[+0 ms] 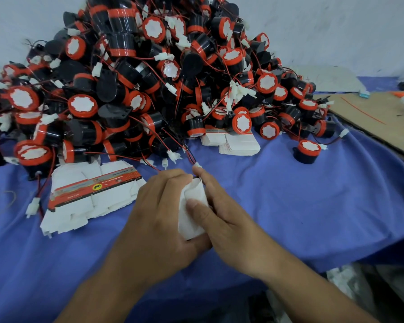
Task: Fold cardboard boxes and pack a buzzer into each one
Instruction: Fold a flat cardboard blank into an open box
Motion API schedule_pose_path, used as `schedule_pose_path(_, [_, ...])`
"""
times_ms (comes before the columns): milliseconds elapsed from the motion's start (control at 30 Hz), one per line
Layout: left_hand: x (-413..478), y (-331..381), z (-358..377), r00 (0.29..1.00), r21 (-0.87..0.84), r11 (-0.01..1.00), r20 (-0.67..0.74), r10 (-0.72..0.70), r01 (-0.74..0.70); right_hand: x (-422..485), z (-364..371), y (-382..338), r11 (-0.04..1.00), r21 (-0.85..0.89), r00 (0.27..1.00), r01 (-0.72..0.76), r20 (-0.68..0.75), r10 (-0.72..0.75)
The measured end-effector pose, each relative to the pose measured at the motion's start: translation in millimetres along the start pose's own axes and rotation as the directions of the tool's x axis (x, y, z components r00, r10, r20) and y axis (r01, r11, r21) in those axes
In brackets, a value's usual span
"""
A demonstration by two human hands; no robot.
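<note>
Both hands meet over the near middle of the blue cloth [313,206], with one white box [193,203] clasped between them.
- Left hand [159,213]: fingers curled over the box's left side and far corner, thumb tucked under its near end. A firm grip.
- Right hand [222,220]: thumb pressed flat on the box's upper face, fingers running along its right side. It also grips the box.
- A red-and-black lead with a white plug [198,164] runs from the box's far end toward the heap. Whether a buzzer already sits inside, I cannot tell.
- The pile of buzzers [149,78] fills the far left and centre. One stray buzzer [307,151] stands apart to the right.
- Flat box blanks [91,197] lie in a printed stack at near left. A second stack [239,142] sits at the foot of the heap.
- A brown cardboard sheet [378,117] lies at far right.

Step in hand, as I judge it: closing or squaring up the box.
- Brace the body with the left hand so the walls stay square.
- Press with the right thumb along the crease, not the panel's middle, which would dent thin card.
- Feed the loose lead fully inside before tucking the flap, or the plug will be pinched or hold the flap open.
- Seat the tab straight, since a skewed tuck tears the corner.
</note>
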State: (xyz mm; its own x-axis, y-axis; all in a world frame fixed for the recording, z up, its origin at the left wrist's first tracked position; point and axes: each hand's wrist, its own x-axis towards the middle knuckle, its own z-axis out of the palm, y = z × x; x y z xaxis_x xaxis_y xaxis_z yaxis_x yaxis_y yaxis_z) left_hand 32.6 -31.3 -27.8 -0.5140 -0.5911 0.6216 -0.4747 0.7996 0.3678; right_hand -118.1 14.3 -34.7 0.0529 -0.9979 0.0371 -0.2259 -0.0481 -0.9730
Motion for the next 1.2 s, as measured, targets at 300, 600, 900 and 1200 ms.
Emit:
schedule_pose_path(300, [0, 2, 4, 0.999, 0.054, 0.998, -0.021, 0.028, -0.027, -1, 0, 1, 0.997, -0.073, 0.998, -0.001, -0.055, -0.003])
schedule_pose_path(600, [-3, 0, 8, 0.997, 0.11, 0.991, -0.021, 0.077, -0.074, -1, -1, 8, 0.991, -0.133, 0.999, -0.024, -0.025, 0.021])
schedule_pose_path(900, [-4, 0, 8, 0.998, 0.081, 0.995, -0.023, 0.064, -0.062, -2, 6, 0, 0.993, -0.112, 1.0, 0.021, 0.009, -0.02])
schedule_pose_path(1200, [-1, 0, -1, 0.999, -0.014, 0.999, -0.043, -0.033, 0.033, 7, -7, -10, 0.909, 0.41, 0.997, -0.075, 0.061, 0.055])
